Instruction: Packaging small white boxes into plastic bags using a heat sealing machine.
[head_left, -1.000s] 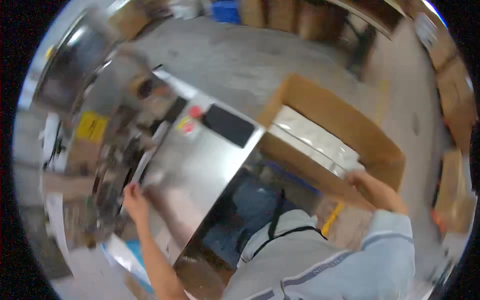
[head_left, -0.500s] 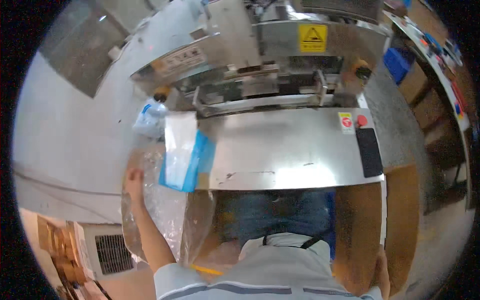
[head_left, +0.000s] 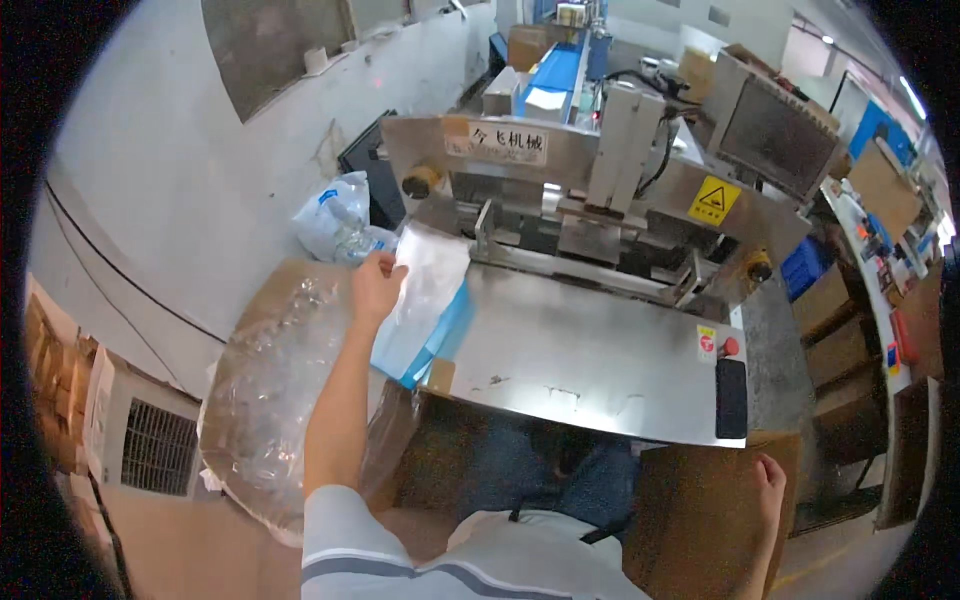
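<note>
My left hand (head_left: pixel 376 288) reaches to the left edge of a stack of white flat sheets or bags (head_left: pixel 432 262). The stack lies on blue film (head_left: pixel 452 322) at the left end of a steel worktop (head_left: pixel 560 345). Its fingers are bent close together and the thumb overlaps the top sheet; whether they pinch the sheet I cannot make out. A clear bottle's blue cap (head_left: pixel 379 245) is right beside the fingertips. My right hand (head_left: pixel 769 482) hangs over a cardboard box (head_left: pixel 700 500) at the lower right. It is empty, with its fingers loosely bent and slightly apart.
Behind the worktop stands a steel machine (head_left: pixel 570 160) with a yellow warning sign. A red button (head_left: pixel 730 346) and a black phone-like slab (head_left: pixel 731 398) are at its right. Crumpled clear plastic (head_left: pixel 275 385) lies in the box at left; a white bag (head_left: pixel 330 215) is by the wall.
My left hand has moved up and right, from over the clear plastic to the white stack. The right hand has come further into view. My view has turned and tilted up.
</note>
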